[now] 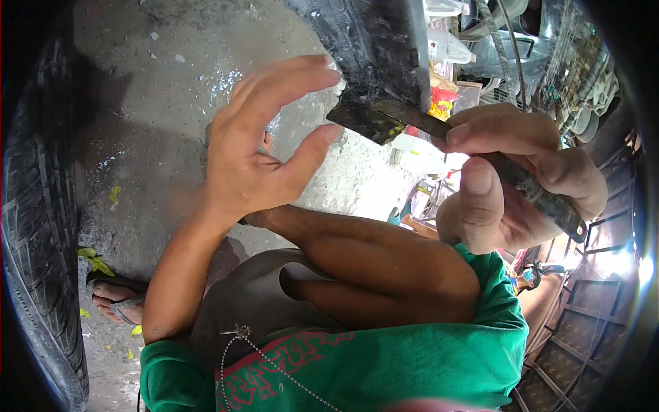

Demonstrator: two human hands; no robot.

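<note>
My right hand (522,175) is closed round the handle of a dark, flat-bladed scraper (367,122), with a hole at the handle's end. Its broad, smeared blade points left, against or just under the lower edge of a black, scuffed slab (381,48). What that slab is I cannot make out. Left of the blade, my left hand (257,141) is raised with its thumb and fingers spread in a curve. Its fingertips are close to the slab's ragged edge and the blade's corner; whether they touch is unclear. Nothing shows in that hand.
A black tyre (44,226) stands along the left side. My bent leg (377,254) lies below the hands, over a stained concrete floor (158,123). Clear plastic containers (446,44) and cables crowd the upper right. A metal-framed panel (583,329) stands at the lower right.
</note>
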